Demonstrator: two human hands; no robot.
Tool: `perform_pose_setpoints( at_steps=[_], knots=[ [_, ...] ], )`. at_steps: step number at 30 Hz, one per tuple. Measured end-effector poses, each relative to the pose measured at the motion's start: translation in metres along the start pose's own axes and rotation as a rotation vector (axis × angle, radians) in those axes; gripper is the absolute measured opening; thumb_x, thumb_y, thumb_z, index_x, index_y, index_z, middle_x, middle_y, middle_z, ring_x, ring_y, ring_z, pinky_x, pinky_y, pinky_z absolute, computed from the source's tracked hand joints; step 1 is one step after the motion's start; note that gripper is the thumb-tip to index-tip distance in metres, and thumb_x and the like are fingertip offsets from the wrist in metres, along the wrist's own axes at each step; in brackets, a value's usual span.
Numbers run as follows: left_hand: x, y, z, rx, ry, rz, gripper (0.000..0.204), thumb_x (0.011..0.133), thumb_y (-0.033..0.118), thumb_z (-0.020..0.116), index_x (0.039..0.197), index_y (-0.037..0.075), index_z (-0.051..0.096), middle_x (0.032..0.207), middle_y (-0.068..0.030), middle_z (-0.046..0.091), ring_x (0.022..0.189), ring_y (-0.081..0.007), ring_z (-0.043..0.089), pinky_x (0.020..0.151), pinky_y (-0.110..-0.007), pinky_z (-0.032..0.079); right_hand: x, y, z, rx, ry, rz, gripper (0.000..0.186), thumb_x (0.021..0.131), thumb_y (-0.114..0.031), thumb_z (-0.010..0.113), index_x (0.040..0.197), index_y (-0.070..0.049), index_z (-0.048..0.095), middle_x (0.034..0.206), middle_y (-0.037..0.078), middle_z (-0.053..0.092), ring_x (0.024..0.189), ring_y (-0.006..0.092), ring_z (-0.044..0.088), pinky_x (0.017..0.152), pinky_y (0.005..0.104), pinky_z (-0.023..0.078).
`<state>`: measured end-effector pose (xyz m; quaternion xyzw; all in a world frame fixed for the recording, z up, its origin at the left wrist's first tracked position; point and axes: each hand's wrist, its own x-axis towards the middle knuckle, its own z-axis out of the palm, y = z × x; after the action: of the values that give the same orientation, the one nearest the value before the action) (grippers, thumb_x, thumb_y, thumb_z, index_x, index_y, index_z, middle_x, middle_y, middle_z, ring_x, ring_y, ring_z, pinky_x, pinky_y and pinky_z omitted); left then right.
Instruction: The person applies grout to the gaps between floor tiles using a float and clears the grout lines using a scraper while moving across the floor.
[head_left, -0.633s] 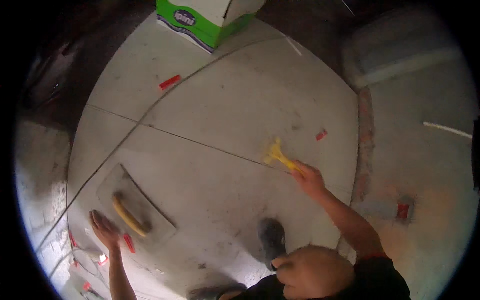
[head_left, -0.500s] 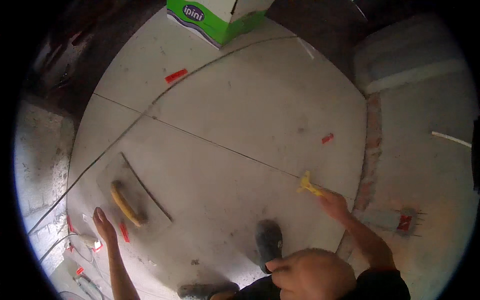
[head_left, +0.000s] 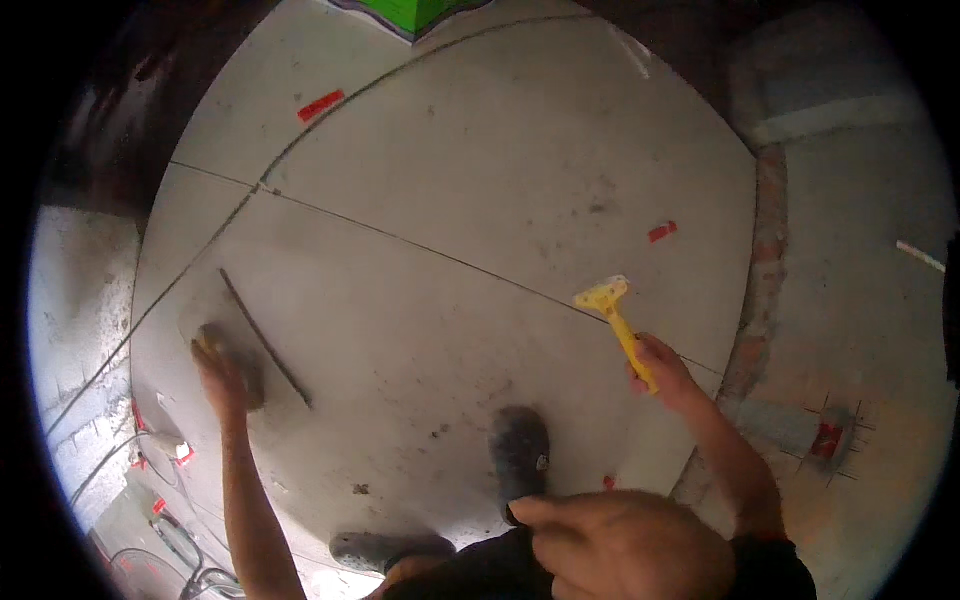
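Observation:
A yellow scraper (head_left: 622, 330) with a wide, pale-smeared head is gripped by its handle in my right hand (head_left: 662, 372). Its head is over the thin dark joint line between the floor tiles. On the left, my left hand (head_left: 222, 385) is closed over the handle of a grey flat trowel (head_left: 265, 338). The trowel's dark long edge shows clearly, while its grey blade blends with the floor. My fingers hide most of the handle.
Large pale tiles (head_left: 420, 330) cover the floor, crossed by a dark cable (head_left: 215, 240). Red pieces (head_left: 321, 106) lie scattered about. A green box (head_left: 405, 15) stands at the far edge, and cables and a hose (head_left: 180, 540) lie lower left. My shoes (head_left: 520, 450) are near the bottom.
My left hand has moved from beside the trowel onto its handle. The scraper has turned, its head now pointing farther away and up-left. The whole view has shifted a little.

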<state>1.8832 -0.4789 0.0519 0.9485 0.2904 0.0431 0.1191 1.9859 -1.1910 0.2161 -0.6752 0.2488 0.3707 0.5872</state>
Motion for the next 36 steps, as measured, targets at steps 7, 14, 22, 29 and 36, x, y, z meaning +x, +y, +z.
perform_pose_setpoints(
  at_steps=[7,14,22,29,36],
  knots=[
    [-0.017,0.027,-0.021,-0.251,0.017,-0.205,0.066,0.097,0.034,0.052,0.149,-0.001,0.03,0.148,-0.024,0.042,0.132,-0.0417,0.046,0.106,-0.045,0.04,0.035,0.035,-0.03,-0.158,0.113,0.062,0.035,0.101,-0.039,0.052,0.113,-0.006,0.059,0.075,0.001,0.054,0.056,0.0096,0.048,0.051,0.0281,0.041],
    [-0.023,0.032,-0.027,-0.28,0.098,-0.172,0.064,0.097,0.036,0.052,0.149,0.004,0.033,0.141,-0.0234,0.05,0.127,-0.0412,0.051,0.104,-0.044,0.042,0.043,0.035,-0.035,-0.904,0.257,-0.378,0.033,0.099,-0.027,0.059,0.12,-0.002,0.061,0.084,0.004,0.062,0.065,0.0126,0.058,0.061,0.0273,0.048],
    [-0.022,0.038,-0.017,-0.362,0.079,-0.166,0.065,0.097,0.035,0.053,0.15,0.005,0.032,0.148,-0.0209,0.044,0.131,-0.0388,0.048,0.105,-0.043,0.041,0.028,0.039,-0.074,-1.09,0.333,-0.677,0.032,0.096,-0.021,0.061,0.124,-0.005,0.059,0.086,0.012,0.071,0.077,0.0209,0.069,0.069,0.0356,0.053],
    [-0.021,0.026,-0.025,-0.273,0.061,-0.179,0.064,0.097,0.034,0.051,0.15,0.004,0.033,0.148,-0.0213,0.044,0.132,-0.0395,0.047,0.105,-0.043,0.041,0.033,0.017,-0.054,-1.172,0.291,-0.496,0.034,0.094,-0.02,0.064,0.123,-0.005,0.057,0.095,0.019,0.069,0.085,0.0373,0.069,0.07,0.0412,0.055],
    [-0.017,0.024,-0.021,-0.229,0.076,-0.165,0.062,0.098,0.035,0.051,0.15,0.007,0.033,0.147,-0.021,0.045,0.13,-0.0398,0.049,0.103,-0.044,0.042,0.059,0.021,-0.031,-1.272,0.346,-0.585,0.035,0.092,-0.021,0.066,0.122,-0.004,0.058,0.096,0.018,0.069,0.087,0.0356,0.069,0.072,0.0398,0.055]
  ],
)
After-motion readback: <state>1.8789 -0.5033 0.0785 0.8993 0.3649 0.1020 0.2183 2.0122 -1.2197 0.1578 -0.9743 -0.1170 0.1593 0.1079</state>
